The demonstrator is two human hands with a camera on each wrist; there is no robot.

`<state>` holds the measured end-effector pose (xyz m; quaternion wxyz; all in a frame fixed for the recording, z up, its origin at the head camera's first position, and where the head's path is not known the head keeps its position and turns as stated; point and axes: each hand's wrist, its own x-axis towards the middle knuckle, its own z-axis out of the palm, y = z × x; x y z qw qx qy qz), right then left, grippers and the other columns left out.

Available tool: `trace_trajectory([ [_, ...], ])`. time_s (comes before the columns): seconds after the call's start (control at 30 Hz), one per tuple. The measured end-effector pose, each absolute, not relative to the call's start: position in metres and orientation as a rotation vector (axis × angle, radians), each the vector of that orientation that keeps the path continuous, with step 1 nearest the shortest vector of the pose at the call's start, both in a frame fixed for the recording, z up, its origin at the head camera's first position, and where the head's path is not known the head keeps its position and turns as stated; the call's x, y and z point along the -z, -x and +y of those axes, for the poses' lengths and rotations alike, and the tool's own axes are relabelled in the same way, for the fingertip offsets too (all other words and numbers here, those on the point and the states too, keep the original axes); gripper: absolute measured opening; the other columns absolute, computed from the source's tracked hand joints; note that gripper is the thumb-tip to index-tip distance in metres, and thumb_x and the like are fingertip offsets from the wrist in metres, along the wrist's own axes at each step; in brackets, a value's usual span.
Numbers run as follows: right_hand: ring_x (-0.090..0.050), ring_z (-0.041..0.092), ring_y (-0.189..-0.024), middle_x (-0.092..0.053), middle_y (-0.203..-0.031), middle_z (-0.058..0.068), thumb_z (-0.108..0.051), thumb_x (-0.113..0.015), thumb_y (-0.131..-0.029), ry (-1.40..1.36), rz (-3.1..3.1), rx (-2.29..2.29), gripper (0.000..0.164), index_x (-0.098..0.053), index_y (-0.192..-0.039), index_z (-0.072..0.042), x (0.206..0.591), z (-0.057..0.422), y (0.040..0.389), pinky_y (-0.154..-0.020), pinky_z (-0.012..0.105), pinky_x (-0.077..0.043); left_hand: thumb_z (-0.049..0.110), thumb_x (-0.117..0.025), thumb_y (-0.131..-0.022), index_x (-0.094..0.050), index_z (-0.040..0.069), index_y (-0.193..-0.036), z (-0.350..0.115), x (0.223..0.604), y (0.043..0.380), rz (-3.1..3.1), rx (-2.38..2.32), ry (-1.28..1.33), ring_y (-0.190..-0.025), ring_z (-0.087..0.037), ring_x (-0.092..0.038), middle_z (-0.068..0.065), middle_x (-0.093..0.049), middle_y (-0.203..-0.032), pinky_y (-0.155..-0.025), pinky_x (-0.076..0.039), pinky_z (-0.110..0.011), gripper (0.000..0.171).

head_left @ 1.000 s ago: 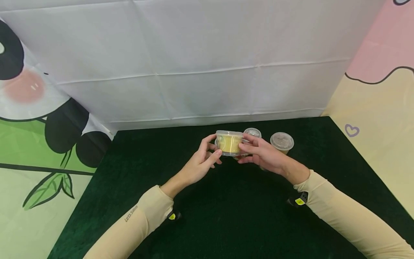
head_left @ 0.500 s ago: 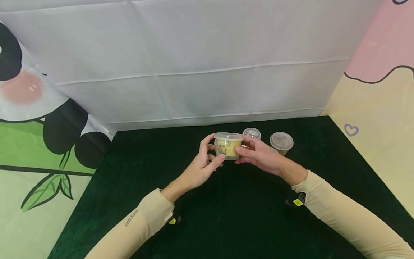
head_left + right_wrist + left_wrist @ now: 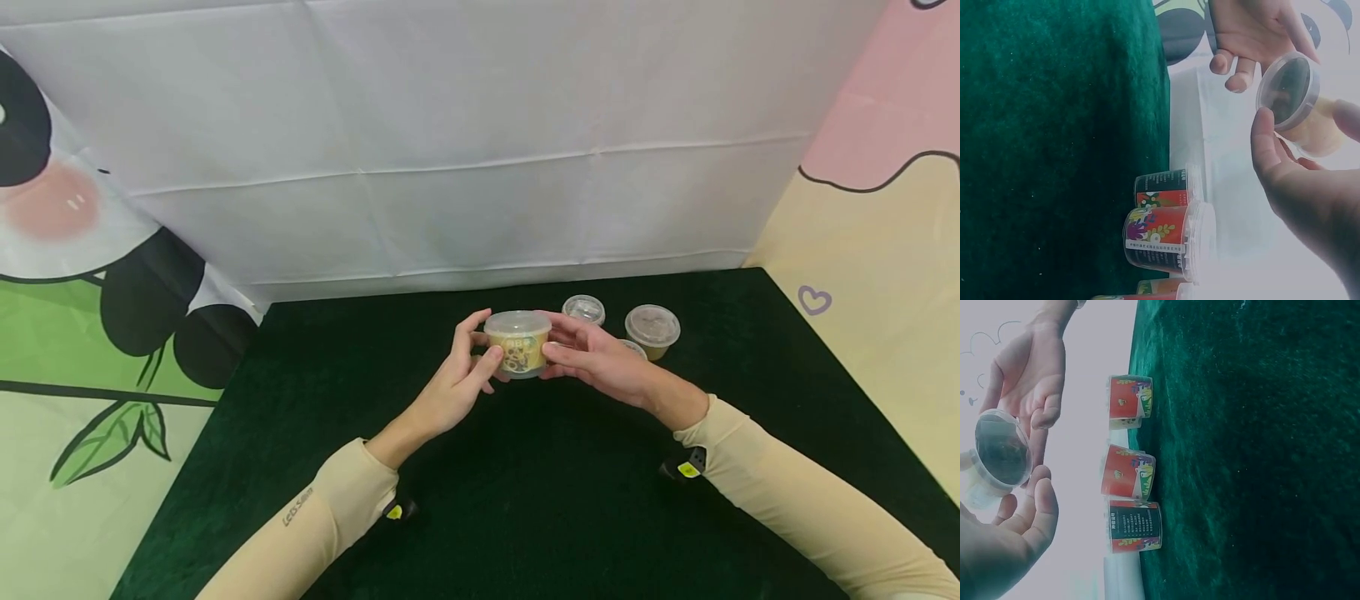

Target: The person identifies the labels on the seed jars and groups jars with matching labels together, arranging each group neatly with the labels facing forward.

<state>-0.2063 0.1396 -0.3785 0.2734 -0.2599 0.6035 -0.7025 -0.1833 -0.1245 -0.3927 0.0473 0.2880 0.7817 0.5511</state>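
Observation:
A small round plastic tub [image 3: 517, 354] with a translucent lid, yellow inside, hangs above the table in the head view, its printed picture turned towards me. My left hand [image 3: 450, 385] pinches its left side between thumb and fingers. On the opposite side, my right hand [image 3: 600, 360] grips it with the thumb in front and fingers behind. Both wrist views look up from below, where the tub's dark round base [image 3: 1002, 449] shows. What is in the tub cannot be made out beyond its yellow colour.
Lidded cups stand on the dark green cloth [image 3: 480, 500] beyond my right hand: one at the back [image 3: 583, 309], one farther right [image 3: 653, 327], another partly hidden. Wrist views show red and black printed sides on cups [image 3: 1157, 240]. A white cloth wall [image 3: 480, 167] rises behind.
The tub has turned between my hands, so its picture, first out of sight, now faces front. It has moved slightly left and nearer, both hands with it, uncovering more of the cups.

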Motion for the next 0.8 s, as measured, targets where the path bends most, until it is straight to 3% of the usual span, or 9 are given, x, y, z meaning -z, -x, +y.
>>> trace_trajectory([
  [0.33, -0.041, 0.031, -0.139, -0.029, -0.160, 0.018, -0.015, -0.044, -0.109, 0.652, 1.612, 1.940, 0.064, -0.010, -0.163, -0.013, 0.382, 0.137, 0.205, -0.107, 0.038, -0.045, 0.026, -0.046, -0.110, -0.010, 0.026, -0.158, -0.127, 0.392, 0.183, 2.409, -1.673, -0.882, -0.094, -0.026, -0.066, -0.016, -0.040, -0.132, -0.077, -0.058, -0.043, 0.059],
  [0.8, -0.043, 0.031, -0.136, -0.031, -0.157, 0.018, -0.013, -0.044, -0.109, 0.643, 1.588, 1.940, 0.063, -0.012, -0.163, -0.013, 0.384, 0.127, 0.205, -0.108, 0.043, -0.045, 0.038, -0.043, -0.110, -0.014, 0.016, -0.163, -0.132, 0.389, 0.181, 2.490, -1.588, -0.751, -0.100, -0.030, -0.063, -0.013, -0.041, -0.141, -0.080, -0.057, -0.042, 0.064],
])
